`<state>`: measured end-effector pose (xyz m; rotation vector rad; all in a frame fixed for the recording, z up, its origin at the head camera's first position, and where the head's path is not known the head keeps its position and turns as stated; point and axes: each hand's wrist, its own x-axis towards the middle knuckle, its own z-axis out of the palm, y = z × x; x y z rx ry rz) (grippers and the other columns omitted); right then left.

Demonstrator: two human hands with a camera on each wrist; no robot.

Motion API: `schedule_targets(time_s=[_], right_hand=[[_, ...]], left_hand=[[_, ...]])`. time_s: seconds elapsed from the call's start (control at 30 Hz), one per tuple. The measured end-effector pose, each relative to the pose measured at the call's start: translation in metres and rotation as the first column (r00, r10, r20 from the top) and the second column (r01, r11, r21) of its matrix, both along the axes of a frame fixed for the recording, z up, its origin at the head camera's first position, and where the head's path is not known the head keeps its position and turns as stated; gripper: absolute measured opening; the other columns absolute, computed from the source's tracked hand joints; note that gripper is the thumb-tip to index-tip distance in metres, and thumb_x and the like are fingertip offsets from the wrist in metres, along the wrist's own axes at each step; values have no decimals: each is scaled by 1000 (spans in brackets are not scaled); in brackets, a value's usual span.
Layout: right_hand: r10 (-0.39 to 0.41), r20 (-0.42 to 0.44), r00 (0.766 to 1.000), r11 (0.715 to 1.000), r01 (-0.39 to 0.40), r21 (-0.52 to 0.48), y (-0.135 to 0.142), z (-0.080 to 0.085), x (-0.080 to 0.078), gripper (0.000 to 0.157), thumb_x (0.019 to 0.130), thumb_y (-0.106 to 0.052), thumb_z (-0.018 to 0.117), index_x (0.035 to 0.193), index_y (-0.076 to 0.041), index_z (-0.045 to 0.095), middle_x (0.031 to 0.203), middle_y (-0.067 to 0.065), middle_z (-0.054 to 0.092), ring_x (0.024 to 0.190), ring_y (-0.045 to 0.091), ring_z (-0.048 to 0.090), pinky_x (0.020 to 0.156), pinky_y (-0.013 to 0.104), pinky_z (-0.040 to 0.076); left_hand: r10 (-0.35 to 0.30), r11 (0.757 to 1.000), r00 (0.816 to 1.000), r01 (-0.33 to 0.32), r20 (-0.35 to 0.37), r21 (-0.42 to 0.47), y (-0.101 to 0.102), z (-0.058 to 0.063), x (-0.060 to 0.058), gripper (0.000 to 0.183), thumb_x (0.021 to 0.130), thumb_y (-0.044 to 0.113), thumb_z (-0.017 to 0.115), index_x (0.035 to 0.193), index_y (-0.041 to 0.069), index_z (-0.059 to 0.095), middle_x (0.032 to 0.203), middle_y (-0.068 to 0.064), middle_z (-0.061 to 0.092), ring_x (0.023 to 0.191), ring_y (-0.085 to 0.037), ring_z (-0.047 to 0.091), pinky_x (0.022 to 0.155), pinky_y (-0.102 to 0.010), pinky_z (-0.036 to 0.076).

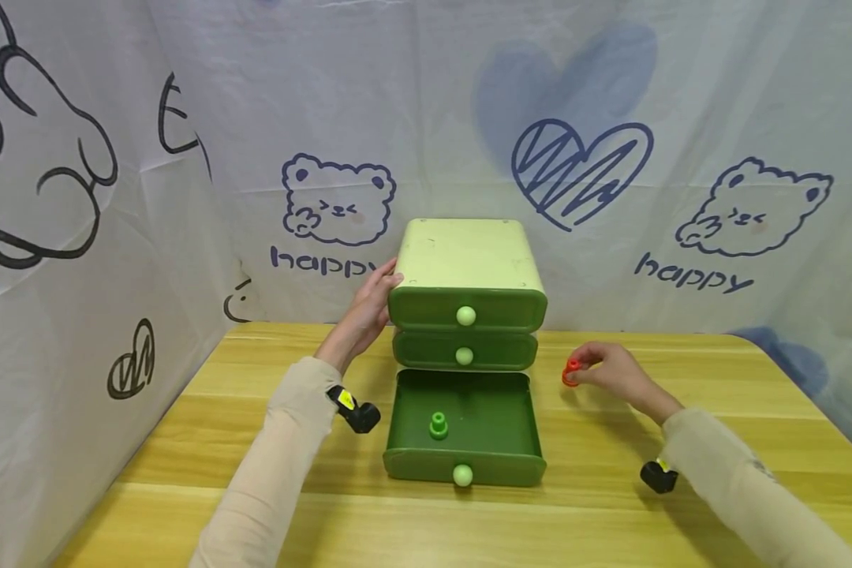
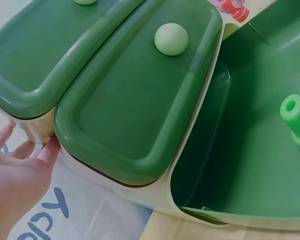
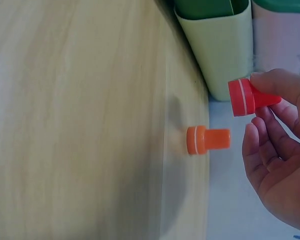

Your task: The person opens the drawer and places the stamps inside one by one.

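Note:
My left hand (image 1: 368,312) rests against the left side of a small three-drawer cabinet (image 1: 472,248), fingers extended along its wall. Its upper drawer (image 1: 426,309) and middle drawer (image 1: 426,351) are closed, while the bottom drawer (image 1: 497,414) is pulled out. Inside that drawer a green stepped peg (image 1: 438,426) stands upright. To the right of the cabinet, my right hand (image 1: 614,375) pinches a red stepped peg (image 3: 243,96) between thumb and fingers, held above the table. An orange peg (image 3: 208,140) stands on the table just past the red one in the right wrist view.
The cabinet stands on a wood-grain table (image 1: 255,473) near its back edge. A white cloth (image 1: 454,95) printed with bears and hearts hangs behind and along the left. Round pale knobs (image 1: 463,475) stick out from the drawer fronts.

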<state>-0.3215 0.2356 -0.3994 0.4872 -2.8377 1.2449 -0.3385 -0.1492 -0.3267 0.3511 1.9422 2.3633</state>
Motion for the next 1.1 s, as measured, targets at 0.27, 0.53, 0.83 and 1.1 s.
schedule_targets(time_s=[0.27,0.53,0.83,1.1], right_hand=[[51,-17,999,998,-50,27,-11,1,6,21,78,-9,76,94,1,68,81,2,64,77,19,56,66,31,47],[92,-25,995,996,-92,4,-20,4,12,18,77,-8,75,91,0,67,79,1,62,76,19,53,59,27,46],[109,-39,993,994,-109,11,-26,5,16,15,77,-6,75,89,-2,66,79,0,61,77,19,53,63,31,46],[130,-30,991,992,-130,11,-36,12,21,18,78,-8,76,92,-3,66,82,2,63,77,19,55,64,32,49]], left_hand=[[-8,1000,1000,8,-1,2,0,0,0,74,92,26,49,155,9,15,159,-12,14,138,-30,29,112,-39,30],[-5,1000,1000,5,-7,3,-1,-1,-1,72,93,25,48,155,8,16,158,-12,16,138,-29,29,112,-39,31],[-5,1000,1000,5,-1,6,0,-1,-1,70,94,25,48,155,9,17,159,-11,16,139,-28,29,112,-40,30],[-8,1000,1000,8,-9,4,0,-2,-1,71,93,26,49,155,10,18,158,-11,18,138,-29,31,111,-39,31]])
